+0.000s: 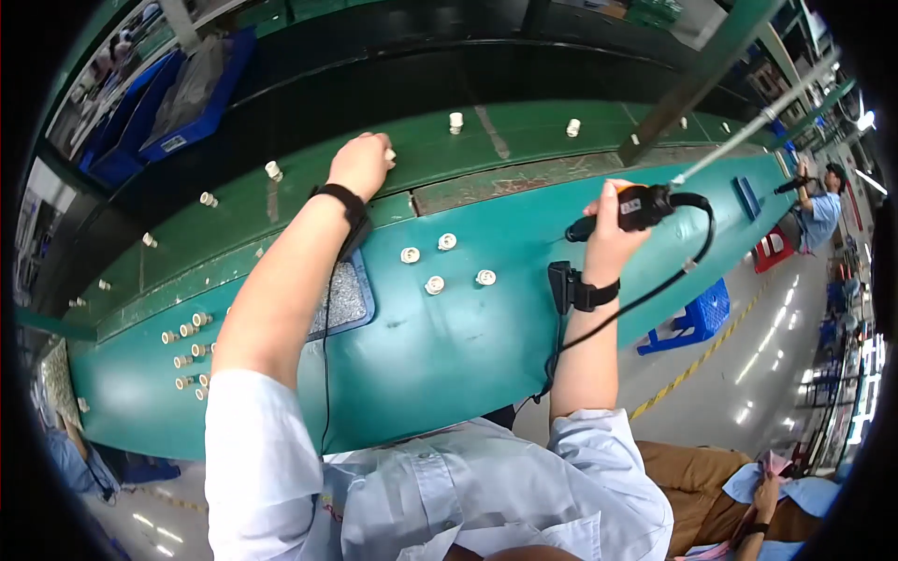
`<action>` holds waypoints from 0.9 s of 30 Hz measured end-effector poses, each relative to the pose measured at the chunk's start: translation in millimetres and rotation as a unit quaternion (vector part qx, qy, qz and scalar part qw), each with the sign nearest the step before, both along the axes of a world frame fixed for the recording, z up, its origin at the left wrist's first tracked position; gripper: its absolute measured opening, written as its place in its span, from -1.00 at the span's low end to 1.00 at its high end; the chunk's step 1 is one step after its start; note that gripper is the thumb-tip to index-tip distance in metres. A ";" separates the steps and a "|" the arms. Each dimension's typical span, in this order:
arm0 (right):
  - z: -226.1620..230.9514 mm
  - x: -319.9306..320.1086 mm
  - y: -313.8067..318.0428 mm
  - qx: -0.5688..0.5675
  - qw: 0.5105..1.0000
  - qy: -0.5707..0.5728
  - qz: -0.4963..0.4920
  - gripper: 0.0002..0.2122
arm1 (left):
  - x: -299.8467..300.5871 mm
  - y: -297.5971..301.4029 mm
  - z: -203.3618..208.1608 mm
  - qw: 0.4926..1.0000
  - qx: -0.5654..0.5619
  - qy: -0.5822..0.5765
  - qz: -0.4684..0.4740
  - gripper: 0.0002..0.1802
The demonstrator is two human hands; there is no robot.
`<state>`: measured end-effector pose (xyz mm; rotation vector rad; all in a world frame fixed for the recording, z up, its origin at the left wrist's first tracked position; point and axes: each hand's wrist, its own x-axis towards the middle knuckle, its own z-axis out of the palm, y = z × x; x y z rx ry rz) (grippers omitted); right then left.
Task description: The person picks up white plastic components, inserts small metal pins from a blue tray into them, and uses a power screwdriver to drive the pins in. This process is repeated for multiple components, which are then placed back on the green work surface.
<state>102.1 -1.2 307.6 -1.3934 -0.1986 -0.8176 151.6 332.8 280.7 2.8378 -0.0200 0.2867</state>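
Note:
My left hand (361, 165) reaches over the far green belt, its fingers closed at a small cream cylindrical part (390, 157) that shows past the fingertips. In my right hand (610, 234) is a black and orange electric screwdriver (636, 208), its black nose pointing left above the green table (421, 374). A dark cable curves down from the tool along my forearm. Between my hands, several round cream parts stand on the table, one of them a cream part (435, 284) nearest me. Black bands with small boxes are strapped on both wrists.
More cream parts (456, 122) sit spaced along the green belt (524, 131). A blue tray (360, 309) of small metal pieces lies beside my left forearm. Further left stands a group of cream parts (187, 330). A slanted green post (702, 79) rises at the right; people sit nearby.

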 end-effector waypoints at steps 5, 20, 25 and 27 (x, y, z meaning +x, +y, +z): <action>-5.2 2.8 3.6 -0.023 1.000 -0.012 0.016 -0.90 | 43.0 -4.5 -0.7 0.999 0.013 0.035 0.029 -0.62; -9.1 -4.2 8.8 -0.039 0.999 -0.009 0.017 -0.87 | 126.8 -85.6 -12.9 0.993 -0.080 -0.005 -0.089 -0.75; -15.0 -2.7 -4.1 -0.038 0.999 -0.006 0.003 -0.88 | 74.6 -102.3 37.9 0.980 -0.100 -0.113 -0.130 -0.87; -12.4 1.5 -4.5 -0.043 0.999 -0.004 -0.003 -0.88 | 20.5 -114.9 76.4 0.970 -0.121 -0.126 -0.172 -0.90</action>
